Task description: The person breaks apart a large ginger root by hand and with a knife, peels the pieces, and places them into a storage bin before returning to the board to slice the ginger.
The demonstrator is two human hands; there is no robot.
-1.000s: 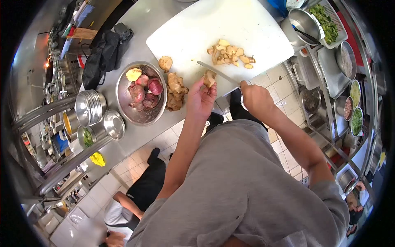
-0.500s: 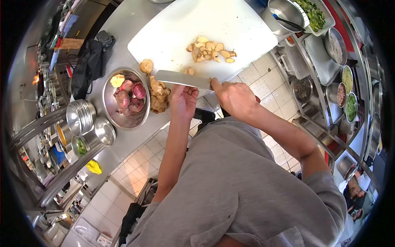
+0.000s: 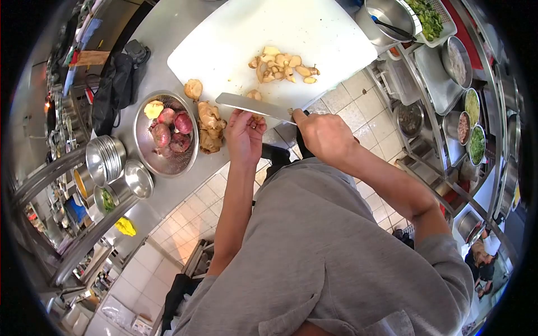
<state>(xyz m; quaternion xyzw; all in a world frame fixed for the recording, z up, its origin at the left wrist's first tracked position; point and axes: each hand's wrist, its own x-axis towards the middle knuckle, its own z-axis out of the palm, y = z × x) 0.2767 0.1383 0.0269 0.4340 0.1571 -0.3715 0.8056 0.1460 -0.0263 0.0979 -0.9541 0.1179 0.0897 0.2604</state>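
Note:
My right hand (image 3: 328, 136) is wrapped round the handle end of a broad knife (image 3: 252, 106), whose blade points left over the near edge of the white cutting board (image 3: 218, 50). Just under the blade, my left hand (image 3: 245, 134) has its fingers curled round a small piece of ginger (image 3: 258, 119), partly hidden by fingers and blade. Several ginger pieces (image 3: 280, 66) lie in a pile on the board. Unpeeled ginger (image 3: 210, 126) rests beside the board's left corner, near a perforated bowl (image 3: 147, 159) holding red onions (image 3: 161, 134) and one peeled piece.
Stacked metal bowls (image 3: 103, 159) stand at the left, with a yellow cloth (image 3: 125, 226) below them. A metal pot (image 3: 384, 19) and a basket of greens (image 3: 428, 22) are at the upper right. Shelves with food containers line the right side, where another person (image 3: 483, 255) shows.
The blade has tilted slightly and sits a little apart from my left fingers, which have turned and show more of the palm. The view has shifted slightly.

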